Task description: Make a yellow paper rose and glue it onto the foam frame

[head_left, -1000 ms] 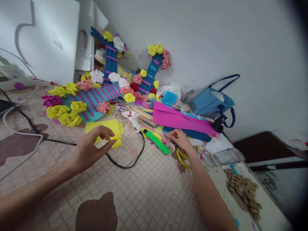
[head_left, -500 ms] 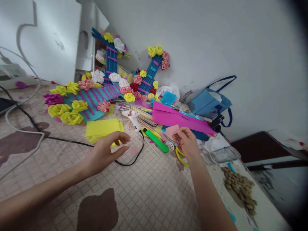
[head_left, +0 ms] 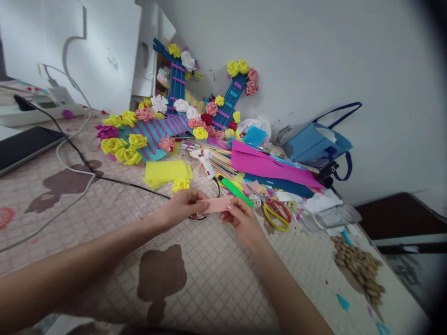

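Note:
A small strip of pink paper (head_left: 217, 205) is stretched between my two hands above the table. My left hand (head_left: 181, 204) pinches its left end, and my right hand (head_left: 240, 217) pinches the right end. Just beyond them lie a white hot glue gun (head_left: 203, 162) with a black cord and a green cutter (head_left: 237, 191). A stack of yellow paper (head_left: 164, 173) and a yellow paper flower (head_left: 180, 185) are past my left hand. Scissors with yellow and red handles (head_left: 276, 217) rest to the right of my right hand.
Blue decorated shapes with paper flowers (head_left: 150, 135) stand at the back. Magenta sheets (head_left: 268, 165), wooden sticks (head_left: 223, 160) and a blue bag (head_left: 314, 144) lie along the wall. Brown pods (head_left: 359, 270) are piled at right. Cables (head_left: 84, 172) and a dark device (head_left: 28, 146) occupy the left.
My right hand has brought the pink paper left and toward me from beside the scissors. My left hand, open before, has closed on its other end. The view has shifted somewhat left.

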